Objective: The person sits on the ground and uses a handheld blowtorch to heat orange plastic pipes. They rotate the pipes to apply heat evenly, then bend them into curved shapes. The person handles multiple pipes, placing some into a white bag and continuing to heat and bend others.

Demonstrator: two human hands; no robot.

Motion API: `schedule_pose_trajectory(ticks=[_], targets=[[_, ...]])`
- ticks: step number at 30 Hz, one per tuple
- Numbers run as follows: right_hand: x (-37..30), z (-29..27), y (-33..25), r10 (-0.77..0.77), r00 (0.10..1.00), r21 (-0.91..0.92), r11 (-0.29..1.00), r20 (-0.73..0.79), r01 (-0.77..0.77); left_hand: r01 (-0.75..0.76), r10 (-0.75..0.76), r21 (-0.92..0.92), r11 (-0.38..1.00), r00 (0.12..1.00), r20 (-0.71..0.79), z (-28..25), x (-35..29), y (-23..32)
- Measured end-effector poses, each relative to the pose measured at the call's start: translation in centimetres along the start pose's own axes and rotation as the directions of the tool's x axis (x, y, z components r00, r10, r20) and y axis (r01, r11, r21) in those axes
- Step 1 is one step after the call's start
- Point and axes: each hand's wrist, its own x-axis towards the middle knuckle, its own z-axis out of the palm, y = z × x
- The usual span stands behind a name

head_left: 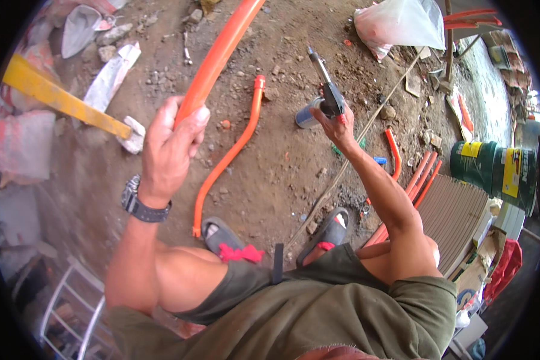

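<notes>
My left hand (171, 150) is closed around the lower end of an orange plastic pipe (219, 57), which slants up and out past the top edge of the view. On the right, my right hand (336, 123) grips a gas torch (330, 90) with a black body, a metal nozzle pointing away from me and a canister (308, 114) below. No flame shows at the nozzle. The torch and the held pipe are well apart. Between my hands, a bent orange pipe (237, 150) lies on the dirt, its near end close to my left sandal (222, 234).
Several orange pipes (423, 171) lie at the right beside a stack of ribbed sheets (450, 207) and green buckets (492, 168). A yellow bar (66, 99) juts in from the left. White sacks (399, 24) and stones are scattered over the dirt floor (276, 186).
</notes>
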Motion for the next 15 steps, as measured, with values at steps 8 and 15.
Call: schedule_pose_trajectory(ticks=[8,15], targets=[[0.2,0.2,-0.3,0.029,1.0,0.069,0.997,0.001,-0.029,-0.005,0.005,-0.007,1.0,1.0,0.011,0.6,0.3,0.2],[1.2,0.4,-1.2,0.122,0.991,0.149,0.98,0.059,-0.13,0.004,-0.005,0.028,1.0,1.0,0.016,0.5,0.1,0.4]])
